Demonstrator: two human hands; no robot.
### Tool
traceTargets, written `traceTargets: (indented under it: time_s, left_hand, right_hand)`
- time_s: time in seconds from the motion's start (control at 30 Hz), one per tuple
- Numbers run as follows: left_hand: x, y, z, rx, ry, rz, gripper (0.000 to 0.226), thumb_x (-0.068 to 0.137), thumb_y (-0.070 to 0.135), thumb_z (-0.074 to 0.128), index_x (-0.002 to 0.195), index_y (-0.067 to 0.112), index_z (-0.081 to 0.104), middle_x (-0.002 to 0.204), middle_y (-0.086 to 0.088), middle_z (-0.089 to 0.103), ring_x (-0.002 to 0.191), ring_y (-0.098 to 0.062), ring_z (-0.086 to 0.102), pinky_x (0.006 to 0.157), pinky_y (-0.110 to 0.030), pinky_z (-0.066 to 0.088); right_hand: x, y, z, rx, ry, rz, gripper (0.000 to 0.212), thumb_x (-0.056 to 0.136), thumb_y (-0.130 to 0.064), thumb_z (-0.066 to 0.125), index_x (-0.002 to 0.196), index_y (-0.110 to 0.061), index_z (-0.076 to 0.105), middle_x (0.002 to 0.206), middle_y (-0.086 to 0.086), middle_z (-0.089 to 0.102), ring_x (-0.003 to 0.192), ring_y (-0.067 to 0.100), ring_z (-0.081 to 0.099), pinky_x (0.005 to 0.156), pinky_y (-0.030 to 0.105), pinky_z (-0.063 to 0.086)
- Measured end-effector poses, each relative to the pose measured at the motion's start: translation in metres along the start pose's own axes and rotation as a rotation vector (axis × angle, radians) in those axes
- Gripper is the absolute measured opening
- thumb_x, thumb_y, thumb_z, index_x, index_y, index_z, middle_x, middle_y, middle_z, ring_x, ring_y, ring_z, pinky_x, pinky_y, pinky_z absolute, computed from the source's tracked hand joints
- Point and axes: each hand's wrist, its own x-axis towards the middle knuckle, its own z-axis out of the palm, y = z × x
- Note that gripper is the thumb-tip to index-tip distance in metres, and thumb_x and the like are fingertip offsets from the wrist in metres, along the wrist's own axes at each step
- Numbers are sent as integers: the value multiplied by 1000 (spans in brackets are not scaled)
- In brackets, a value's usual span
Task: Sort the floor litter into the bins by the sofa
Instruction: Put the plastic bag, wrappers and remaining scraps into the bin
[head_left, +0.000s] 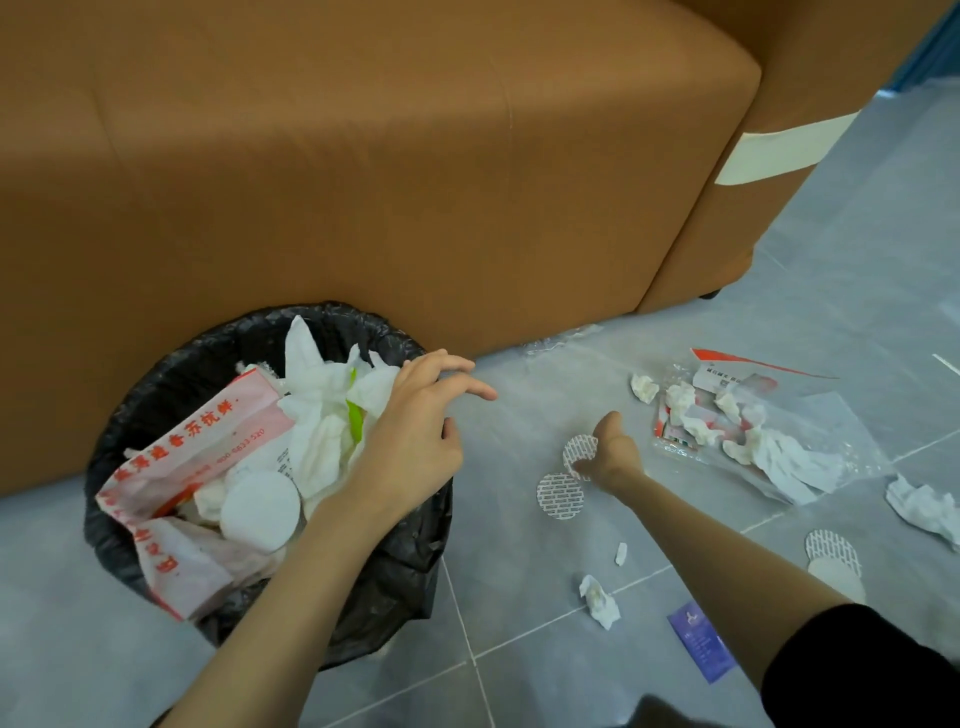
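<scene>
My left hand (415, 431) hangs over the right rim of the bin (156, 374), fingers spread and loose, holding nothing. My right hand (610, 452), centre-right of the frame, is low over the floor (519, 649) and pinches a round patterned disc (581, 452) at its edge; the fingers are mostly hidden behind the hand. A second disc (560, 495) lies flat on the floor just below and left of it. The bin, lower left, is black-lined, stands against the sofa (363, 182) and is piled high: a pink bag (208, 441) with red print, tissues (322, 405) and a white round lid (260, 512). Right of my right hand is a clear bag (810, 415) on the floor with crumpled tissue bits on it and a red-edged packet (727, 371) at its upper end. At the far right edge lies a tissue wad (924, 506), and below it a disc pair (831, 551), overlapping. At lower centre there are a small wad (600, 600) and a tiny scrap (621, 553) above it. A purple card (701, 642) lies beside my right forearm. A clear wrapper (561, 338) sits at the sofa's base. There is a black sleeve (883, 665) on my right arm, lower right corner.
</scene>
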Motion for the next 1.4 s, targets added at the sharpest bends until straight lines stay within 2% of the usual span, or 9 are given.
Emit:
traceTargets:
  time_s: [0.13,0.27,0.37,0.47,0.6,0.73,0.93,1.2,1.4]
  left_hand:
    - [-8,8,2,-20,-75,23,63,71,-19,39,105,28,63,131,10,45,135,-5,24,92,6,12]
    - [-16,20,0,-62,-113,47,61,72,-18,41,98,31,66,129,13,47,120,-4,40,80,3,26]
    - [-23,25,-2,-78,-133,78,56,72,-14,46,95,33,67,131,17,45,98,-7,47,67,-3,33]
    - [-28,26,-1,-107,-155,98,55,72,-9,50,101,36,64,142,20,31,121,2,40,93,-18,42]
    - [-30,29,1,-172,-198,78,60,77,-8,54,119,36,56,153,16,15,138,7,14,107,-14,25]
    - [-33,31,3,-219,-254,20,70,81,-1,58,137,36,41,156,15,12,137,3,22,106,-16,32]
    - [-39,40,3,-349,-350,-84,74,85,-2,55,147,23,24,130,17,35,127,3,33,89,9,26]
    - [-40,51,11,-283,-393,-65,67,82,-8,53,142,17,38,141,5,45,129,-4,42,100,-8,30]
    - [-41,63,15,-174,-391,46,52,83,-4,61,130,17,56,130,7,57,118,3,49,93,3,30]
  right_hand:
    - [-21,-6,0,220,-5,-54,46,85,-7,66,117,-4,33,105,18,50,92,28,50,77,35,43]
    - [-37,-3,8,-111,-214,-107,72,81,-15,73,136,-5,28,129,20,49,120,33,49,95,33,40]
    - [-44,10,14,-235,-221,-102,67,80,-19,73,134,-9,35,128,19,51,118,33,51,91,32,43]
    - [-52,17,21,-318,-138,-154,62,79,-27,72,130,-12,39,130,15,44,121,32,41,94,32,39]
    - [-58,19,23,-360,-90,-170,62,76,-30,75,123,-9,40,128,12,36,118,30,37,93,36,40]
    - [-66,21,23,-202,-100,-188,40,81,-10,67,104,-12,34,113,17,54,96,29,52,79,37,44]
    - [-83,21,8,34,-88,-127,31,90,-8,59,108,-7,34,104,17,55,87,26,52,76,37,44]
    - [-121,-19,-81,571,412,-328,19,93,0,44,103,-11,32,84,6,44,75,20,45,69,36,40]
    - [-135,-60,-119,467,327,-505,25,88,-16,60,107,-18,44,94,7,64,77,22,60,64,29,48]
